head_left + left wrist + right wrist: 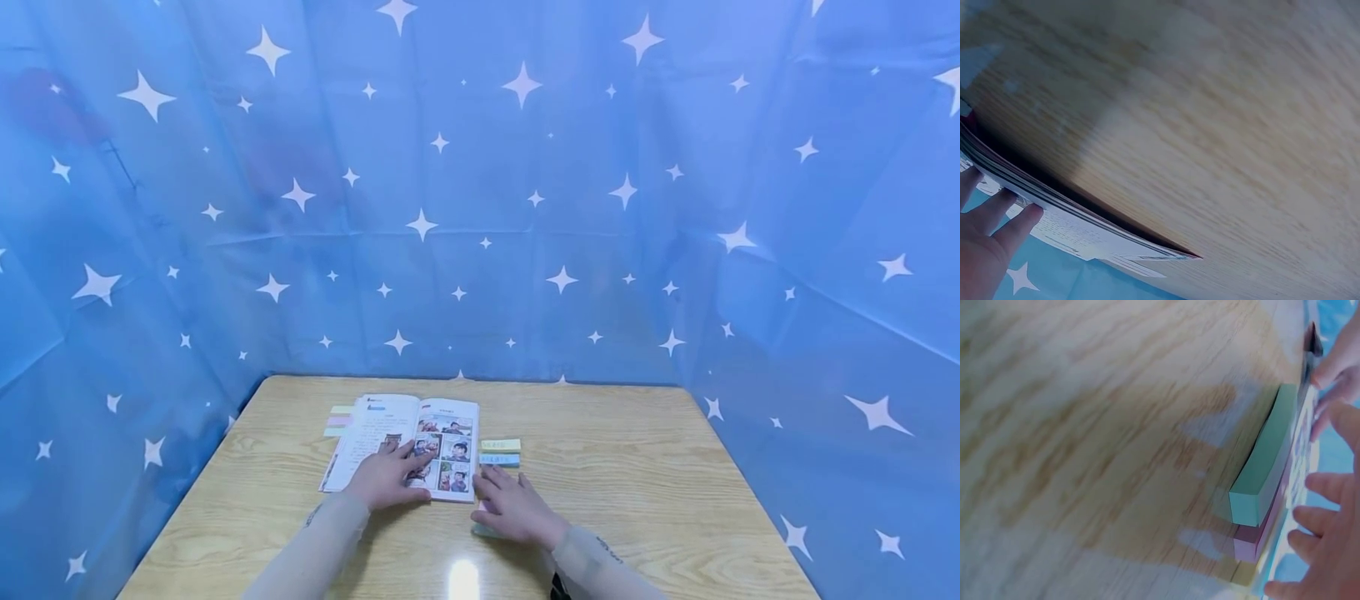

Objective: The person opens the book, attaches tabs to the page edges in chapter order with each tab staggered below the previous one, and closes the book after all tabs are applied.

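Note:
An open book [455, 406] lies on the table with comic panels on its right page. My left hand [385, 479] rests across the lower middle of the book, fingers spread; the left wrist view shows its fingertips on the pages [1063, 231]. Just right of the book are sticky-note pads: a yellow pad [500, 445] and a blue pad [499, 459] with handwriting. Nearer me, my right hand [517, 508] hovers over or touches the green pad [1266, 456] and purple pad [1247, 542], covering most of both in the head view. Its fingers are extended; contact cannot be told.
Colored paper tabs [340, 421] stick out from the book's left edge. The wooden table [615, 450] ends at the back and sides near a blue star-patterned curtain [480, 300]. A small dark object [558, 587] shows beside my right forearm.

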The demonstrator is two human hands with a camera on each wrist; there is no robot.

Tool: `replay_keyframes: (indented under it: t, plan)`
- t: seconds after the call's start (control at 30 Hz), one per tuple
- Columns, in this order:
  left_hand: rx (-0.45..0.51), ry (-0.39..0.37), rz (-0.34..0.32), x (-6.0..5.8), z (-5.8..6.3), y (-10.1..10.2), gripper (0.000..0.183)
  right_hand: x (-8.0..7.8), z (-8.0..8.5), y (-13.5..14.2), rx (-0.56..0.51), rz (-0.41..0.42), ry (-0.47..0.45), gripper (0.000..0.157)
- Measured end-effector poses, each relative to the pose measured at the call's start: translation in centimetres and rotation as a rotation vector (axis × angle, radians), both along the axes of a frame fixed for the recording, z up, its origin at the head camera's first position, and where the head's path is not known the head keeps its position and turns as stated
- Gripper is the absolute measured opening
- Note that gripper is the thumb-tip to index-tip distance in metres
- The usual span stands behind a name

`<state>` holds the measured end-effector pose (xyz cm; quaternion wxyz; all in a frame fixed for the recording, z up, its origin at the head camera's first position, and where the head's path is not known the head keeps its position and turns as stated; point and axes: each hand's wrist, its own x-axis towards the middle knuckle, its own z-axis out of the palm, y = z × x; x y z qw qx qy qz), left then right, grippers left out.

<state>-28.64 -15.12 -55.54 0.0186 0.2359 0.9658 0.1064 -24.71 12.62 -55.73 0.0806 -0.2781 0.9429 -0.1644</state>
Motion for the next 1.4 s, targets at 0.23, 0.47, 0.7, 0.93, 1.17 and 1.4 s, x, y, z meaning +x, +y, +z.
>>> replay_keyframes:
  t: [0.23, 0.47, 0.7, 0.93, 1.17, 1.4]
  plan:
    - [0.007, 0.008, 0.008, 0.1, 0.3, 0.4, 0.085, -0.1, 0.4, 0.2, -0.004, -0.008, -0.007, 0.067]
    - [-0.007, 0.015, 0.017, -0.3, -0.2, 0.3, 0.084, 0.1, 0.7, 0.3, 0.000, -0.003, 0.001, 0.065]
    - [-0.003, 0.012, 0.003, -0.4, 0.1, 0.3, 0.076, 0.2, 0.9, 0.4, 0.010, -0.003, 0.027, 0.066]
    - [-0.009, 0.016, 0.034, -0.2, -0.2, 0.2, 0.085, 0.5, 1.3, 0.5, 0.000, 0.000, 0.031, 0.065]
    - [-0.004, 0.001, 0.034, -0.2, -0.2, 0.2, 0.078, 0.8, 1.3, 0.5, -0.007, -0.003, 0.023, 0.066]
    - [0.011, 0.005, 0.026, -0.1, 0.2, 0.3, 0.078, 0.8, 1.2, 0.3, 0.005, 0.003, 0.026, 0.067]
